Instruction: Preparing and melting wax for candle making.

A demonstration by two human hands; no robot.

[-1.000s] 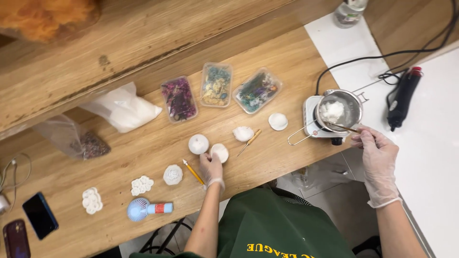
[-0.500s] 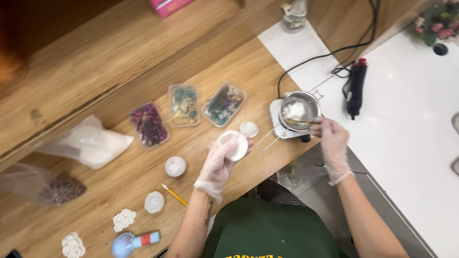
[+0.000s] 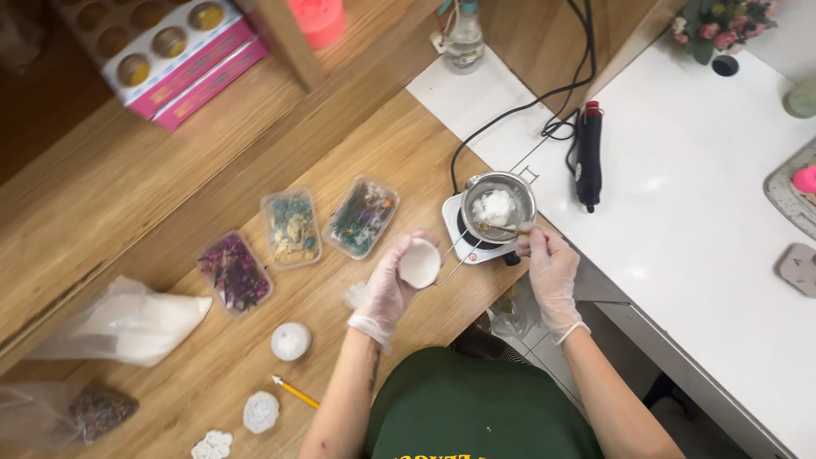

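My gloved left hand [image 3: 384,286] holds a small round white mould [image 3: 419,263] above the wooden table, close to the left of the pot. A metal pot [image 3: 498,204] with a white lump of wax sits on a small white hot plate [image 3: 463,228]. My gloved right hand [image 3: 549,265] grips a thin stick [image 3: 501,227] whose tip is inside the pot.
Three clear trays of dried flowers [image 3: 291,228] lie behind my left hand. A white round mould [image 3: 291,341], a yellow pencil [image 3: 296,392], white bags [image 3: 127,323], a black heat gun [image 3: 589,155] with cables and a spray bottle [image 3: 465,38] are around.
My left hand picked the white mould off the table and carried it right, toward the pot. The right hand stays with the stick in the pot. The view shifted right.
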